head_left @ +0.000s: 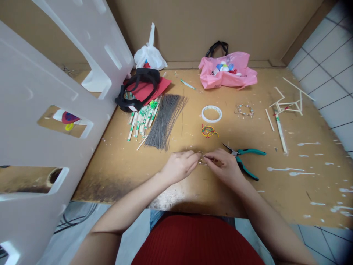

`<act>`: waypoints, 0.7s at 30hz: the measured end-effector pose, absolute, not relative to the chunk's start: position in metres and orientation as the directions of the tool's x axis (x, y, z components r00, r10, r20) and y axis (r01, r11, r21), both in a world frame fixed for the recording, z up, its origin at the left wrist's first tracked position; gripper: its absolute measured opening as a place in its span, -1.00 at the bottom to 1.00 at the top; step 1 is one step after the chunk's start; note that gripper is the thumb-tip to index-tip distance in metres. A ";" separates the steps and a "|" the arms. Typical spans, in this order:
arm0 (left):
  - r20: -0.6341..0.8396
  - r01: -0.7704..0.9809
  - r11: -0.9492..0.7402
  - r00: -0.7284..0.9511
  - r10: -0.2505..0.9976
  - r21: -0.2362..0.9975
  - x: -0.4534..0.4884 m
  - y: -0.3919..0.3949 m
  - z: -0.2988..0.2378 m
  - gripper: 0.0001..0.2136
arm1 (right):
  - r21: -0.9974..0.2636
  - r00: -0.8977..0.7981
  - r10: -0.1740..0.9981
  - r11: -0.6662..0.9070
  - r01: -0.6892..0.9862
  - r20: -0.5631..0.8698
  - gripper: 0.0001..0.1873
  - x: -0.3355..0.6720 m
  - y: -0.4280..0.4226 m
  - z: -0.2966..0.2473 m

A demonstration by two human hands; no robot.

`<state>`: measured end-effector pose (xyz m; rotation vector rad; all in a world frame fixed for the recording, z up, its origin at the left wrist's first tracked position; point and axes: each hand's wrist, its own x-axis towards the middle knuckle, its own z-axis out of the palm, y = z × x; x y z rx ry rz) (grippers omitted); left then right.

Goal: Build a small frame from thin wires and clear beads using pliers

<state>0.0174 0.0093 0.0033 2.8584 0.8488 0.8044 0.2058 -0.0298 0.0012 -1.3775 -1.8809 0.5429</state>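
My left hand (180, 165) and my right hand (224, 167) meet over the near part of the wooden table (275, 184). Both pinch a thin piece of wire (202, 159) that spans the gap between the fingertips. The wire looks bent into a small loop, but its shape is too fine to make out. Teal-handled pliers (245, 158) lie on the table just right of my right hand. A bundle of grey wires (165, 119) lies fanned out a little beyond my left hand.
Wrapped chopsticks (142, 119), a tape roll (211, 113), coloured rubber bands (209, 131), a beaded wire piece (244, 110) and a stick frame (286, 105) lie further back. A pink bag (228, 73), white bag (150, 55) and black strap (138, 88) sit behind. A white plastic panel (41, 110) stands left.
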 end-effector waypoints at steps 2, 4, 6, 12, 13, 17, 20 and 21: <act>0.456 0.501 -0.854 0.733 0.504 0.138 0.018 0.008 0.004 -0.81 | -0.697 -0.159 0.939 0.334 0.635 0.306 -0.87 0.205 -0.030 0.002; 0.453 0.501 -0.859 0.746 0.489 0.103 0.018 0.008 0.006 -0.81 | -0.696 -0.145 0.943 0.321 0.642 0.301 -0.87 0.204 -0.030 0.001; 0.447 0.491 -0.867 0.760 0.472 0.080 0.019 0.007 0.008 -0.82 | -0.702 -0.126 0.948 0.302 0.645 0.293 -0.89 0.203 -0.031 0.000; 0.462 0.481 -0.876 0.770 0.440 0.034 0.020 0.004 0.007 -0.87 | -0.665 -0.161 0.928 0.355 0.658 0.336 -0.84 0.200 -0.031 -0.002; 0.465 0.483 -0.875 0.769 0.438 0.027 0.021 0.003 0.007 -0.89 | -0.658 -0.167 0.927 0.357 0.662 0.336 -0.84 0.200 -0.031 -0.002; 0.486 0.514 -0.858 0.748 0.453 0.008 0.024 -0.001 0.002 -0.92 | -0.610 -0.186 0.923 0.364 0.704 0.335 -0.83 0.199 -0.032 -0.004; 0.521 0.557 -0.830 0.704 0.483 0.017 0.027 -0.004 -0.003 -0.93 | -0.547 -0.188 0.913 0.372 0.750 0.362 -0.81 0.197 -0.033 -0.007; 0.531 0.570 -0.821 0.690 0.492 0.020 0.029 -0.005 -0.004 -0.93 | -0.534 -0.183 0.909 0.372 0.759 0.374 -0.80 0.196 -0.033 -0.008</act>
